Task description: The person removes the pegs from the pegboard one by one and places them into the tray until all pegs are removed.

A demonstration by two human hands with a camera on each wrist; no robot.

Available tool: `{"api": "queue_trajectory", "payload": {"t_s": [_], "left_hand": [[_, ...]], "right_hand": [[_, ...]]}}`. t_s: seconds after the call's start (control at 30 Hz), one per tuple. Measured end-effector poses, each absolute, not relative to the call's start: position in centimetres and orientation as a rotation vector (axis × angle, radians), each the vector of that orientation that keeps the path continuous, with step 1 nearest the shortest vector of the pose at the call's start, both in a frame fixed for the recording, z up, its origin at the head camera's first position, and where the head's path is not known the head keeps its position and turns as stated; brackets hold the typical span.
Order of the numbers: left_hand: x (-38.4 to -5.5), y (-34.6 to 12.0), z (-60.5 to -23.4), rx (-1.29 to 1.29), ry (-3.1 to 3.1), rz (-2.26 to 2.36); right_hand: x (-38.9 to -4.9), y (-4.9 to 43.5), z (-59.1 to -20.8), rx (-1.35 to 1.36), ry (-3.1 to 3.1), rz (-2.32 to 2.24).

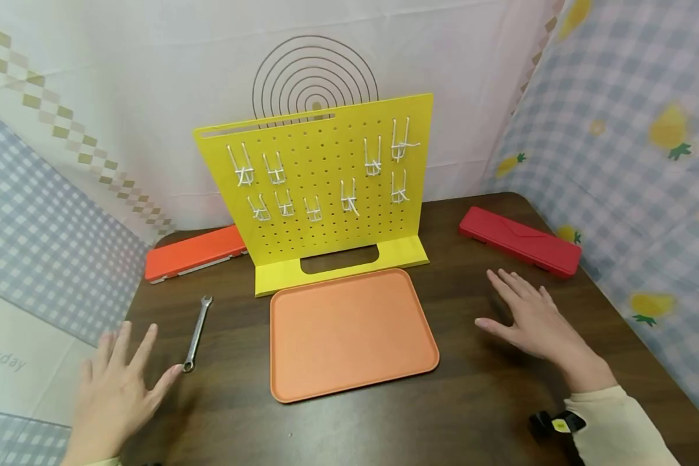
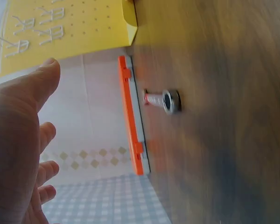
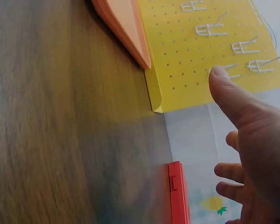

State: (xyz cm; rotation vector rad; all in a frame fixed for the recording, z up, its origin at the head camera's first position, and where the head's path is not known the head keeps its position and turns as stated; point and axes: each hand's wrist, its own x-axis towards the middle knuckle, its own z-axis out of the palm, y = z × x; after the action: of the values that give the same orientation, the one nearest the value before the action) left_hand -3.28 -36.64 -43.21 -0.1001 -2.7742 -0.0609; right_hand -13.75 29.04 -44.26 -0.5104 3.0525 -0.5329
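My left hand is spread over the left side of the table, holding nothing. Its thumb tip overlaps the ring end of a silver combination wrench in the head view; the left wrist view shows the wrench lying on the wood apart from the fingers. On the other side my right hand hovers with fingers extended and nothing in its grasp. Nearest to it is a long red case, lying shut behind the fingertips. An orange-red case lies at the back left, partly hidden by the pegboard.
A yellow pegboard with several white wire hooks stands at the back centre of the dark wooden table. In front of its base lies an orange tray. Curtains hang behind and at both sides.
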Motion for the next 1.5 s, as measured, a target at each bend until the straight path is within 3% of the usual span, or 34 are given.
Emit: {"api": "queue_trajectory", "payload": {"t_s": [1.0,1.5], "left_hand": [[-9.0,-25.3,-46.7,-0.357,-2.853,-0.358],[-11.5,-23.6,-48.9,-0.327,-2.975,-0.755]], "right_hand": [[-16.5,21.6,-46.5,-0.616,2.915,-0.890],[-19.7,18.8,-49.2,-0.565,2.809,-1.095]]}}
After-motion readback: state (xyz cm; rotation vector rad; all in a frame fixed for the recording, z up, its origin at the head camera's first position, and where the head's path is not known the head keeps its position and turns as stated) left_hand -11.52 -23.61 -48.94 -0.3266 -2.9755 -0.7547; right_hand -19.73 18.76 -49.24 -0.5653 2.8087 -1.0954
